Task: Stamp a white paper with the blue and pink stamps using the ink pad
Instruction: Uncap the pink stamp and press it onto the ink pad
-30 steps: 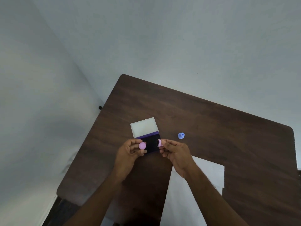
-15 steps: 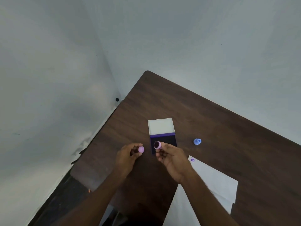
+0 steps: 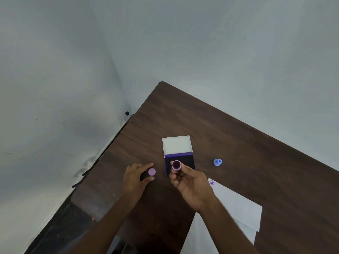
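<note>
My right hand point(image 3: 190, 184) holds the pink stamp point(image 3: 176, 165) by its body, its dark inked face turned up, just above the near part of the open ink pad point(image 3: 183, 160). My left hand point(image 3: 136, 177) pinches the stamp's round pink cap point(image 3: 151, 171) to the left of the pad, low over the table. The blue stamp point(image 3: 217, 162) stands alone to the right of the pad. White paper point(image 3: 236, 206) lies at the lower right with one purple stamp mark point(image 3: 212, 183) near its top corner.
The ink pad's white lid point(image 3: 177, 144) lies folded back behind the dark pad. The dark wooden table point(image 3: 256, 153) sits in a corner against grey walls, with its left edge near my left hand. A small black knob point(image 3: 127, 113) is on the wall.
My hands have drawn apart: the left carried the pink cap leftward and down, and the right turned the stamp's inked face up. The camera view shifted, showing more paper.
</note>
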The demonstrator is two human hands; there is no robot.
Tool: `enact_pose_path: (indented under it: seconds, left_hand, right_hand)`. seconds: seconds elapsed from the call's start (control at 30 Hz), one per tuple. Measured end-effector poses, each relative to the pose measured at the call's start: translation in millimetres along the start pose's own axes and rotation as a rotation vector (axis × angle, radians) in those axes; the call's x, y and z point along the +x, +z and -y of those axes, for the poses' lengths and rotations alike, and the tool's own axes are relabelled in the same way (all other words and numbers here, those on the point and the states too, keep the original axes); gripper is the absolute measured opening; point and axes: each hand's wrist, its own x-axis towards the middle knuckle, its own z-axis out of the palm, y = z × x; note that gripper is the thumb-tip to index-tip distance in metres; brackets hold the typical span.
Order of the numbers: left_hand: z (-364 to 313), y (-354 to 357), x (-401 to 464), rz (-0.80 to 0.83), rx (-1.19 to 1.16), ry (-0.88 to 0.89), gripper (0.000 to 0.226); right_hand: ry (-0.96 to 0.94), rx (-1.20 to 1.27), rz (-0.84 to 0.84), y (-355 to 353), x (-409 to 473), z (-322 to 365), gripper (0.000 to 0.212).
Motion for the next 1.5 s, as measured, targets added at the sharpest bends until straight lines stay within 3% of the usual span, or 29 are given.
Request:
enact_pose_path:
  seconds: [0.27, 0.4, 0.53, 0.63, 0.93, 1.13, 1.3, 1.43, 1.5]
  left_hand:
    - [-80.7, -31.8, -8.6, -0.031, -0.375, 0.162, 0.034]
    - [-99.9, -32.7, -9.3, -0.001, -0.377, 0.190, 0.040]
    - [-103.3, -30.4, -7.5, -0.034, -0.337, 0.254, 0.047]
    - [-107.9, -31.5, -7.4, -0.065, -0.320, 0.274, 0.039]
    - [-117.8, -36.6, -9.9, -0.143, -0.300, 0.283, 0.059]
    - [-117.6, -32.1, -8.5, -0.118, -0.316, 0.260, 0.035]
    - [-104.1, -20.2, -5.1, -0.011, -0.276, 0.170, 0.045]
    - [-87.9, -8.2, 0.0, 0.051, -0.183, 0.058, 0.052]
    - [-80.2, -2.1, 4.7, 0.053, -0.102, 0.045, 0.052]
  right_hand:
    - [-0.033, 0.104, 0.055, -1.5, 0.1, -0.7, 0.040]
    - [-0.029, 0.127, 0.111, 3.5, -4.5, 0.6, 0.024]
    - [0.023, 0.153, 0.149, 2.2, -5.6, 0.3, 0.024]
    - [0.036, 0.173, 0.145, 0.8, -5.3, -1.0, 0.024]
    - [0.074, 0.176, 0.225, -2.2, -4.4, 0.9, 0.024]
    - [0.059, 0.201, 0.317, -17.7, 4.4, -0.9, 0.032]
    - [-0.117, -0.077, 0.042, -24.1, 12.1, 6.7, 0.026]
    - [-0.336, -0.782, -0.399, -30.4, 30.5, 8.8, 0.021]
    - [-0.411, -1.035, -0.475, -30.1, 40.7, 5.8, 0.024]
